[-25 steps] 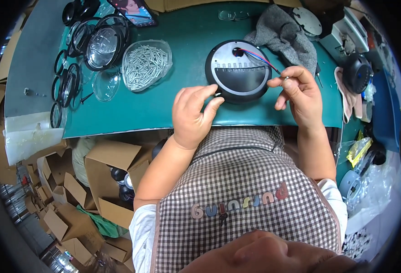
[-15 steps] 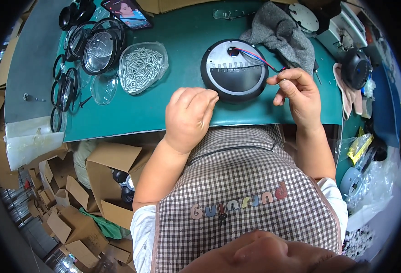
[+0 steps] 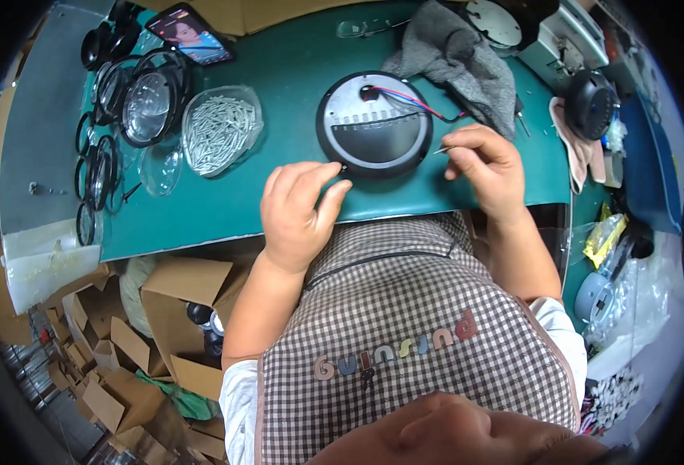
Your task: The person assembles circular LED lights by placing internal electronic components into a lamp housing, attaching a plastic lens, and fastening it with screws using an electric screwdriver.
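On the green tabletop [image 3: 288,58] sits our round black housing [image 3: 375,130]. We judge it light, stiff and slick, best held by its outer rim, clear of the thin wires [image 3: 413,100]. At its near-left rim, our left hand [image 3: 295,211] has thumb and forefinger slightly parted; whether they hold anything, we cannot tell. Just right of it, our right hand [image 3: 488,167] pinches a slim metal screw [image 3: 442,149]. Left of it stands a screw tub [image 3: 257,122]; behind it, rightward, a grey cloth [image 3: 462,66].
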The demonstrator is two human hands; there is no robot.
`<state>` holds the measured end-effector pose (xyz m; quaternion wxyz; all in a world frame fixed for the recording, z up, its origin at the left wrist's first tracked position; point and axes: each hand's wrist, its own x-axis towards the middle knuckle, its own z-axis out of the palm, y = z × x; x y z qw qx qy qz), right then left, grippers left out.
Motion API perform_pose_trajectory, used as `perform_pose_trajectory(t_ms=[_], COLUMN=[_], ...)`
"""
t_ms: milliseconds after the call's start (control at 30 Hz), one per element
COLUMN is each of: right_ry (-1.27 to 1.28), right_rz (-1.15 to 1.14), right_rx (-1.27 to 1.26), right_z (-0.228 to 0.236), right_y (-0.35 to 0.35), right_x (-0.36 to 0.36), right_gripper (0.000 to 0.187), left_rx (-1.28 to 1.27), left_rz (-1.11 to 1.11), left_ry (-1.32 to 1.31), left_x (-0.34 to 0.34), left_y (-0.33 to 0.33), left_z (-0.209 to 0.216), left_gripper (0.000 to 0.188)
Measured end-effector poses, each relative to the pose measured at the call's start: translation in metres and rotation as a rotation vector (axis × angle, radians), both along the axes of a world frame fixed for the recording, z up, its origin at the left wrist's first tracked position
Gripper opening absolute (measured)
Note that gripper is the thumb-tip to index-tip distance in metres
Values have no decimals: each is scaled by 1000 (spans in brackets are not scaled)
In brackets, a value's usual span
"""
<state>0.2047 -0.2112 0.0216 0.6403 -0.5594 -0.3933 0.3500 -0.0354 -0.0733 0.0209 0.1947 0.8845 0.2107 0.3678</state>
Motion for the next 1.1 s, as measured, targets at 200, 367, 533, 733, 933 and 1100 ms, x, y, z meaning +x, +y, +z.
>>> perform_pose_trajectory(t_ms=[200, 367, 533, 733, 933, 1100], right_ry=[-726, -783, -773, -798, -719, -800], right_rz=[-125, -101, -99, -164, -105, -121], right_rx=[192, 188, 180, 137, 79, 148], right_z=[-11, -12, -13, -14, -21, -18], right_y=[4, 8, 8, -2, 0, 7], right_x=[-2, -5, -4, 0, -10, -8], right_gripper=[27, 30, 33, 36, 28, 22], left_rx=[37, 38, 36, 33, 30, 36], left_rz=[-1, 7, 13, 23, 10, 18], left_ry=[-20, -4, -13, -17, -16, -12], left_x=[0, -1, -1, -3, -1, -3], left_y=[1, 1, 1, 2, 1, 1], left_z=[-1, -2, -2, -3, -2, -2], left_gripper=[27, 25, 24, 24, 24, 23])
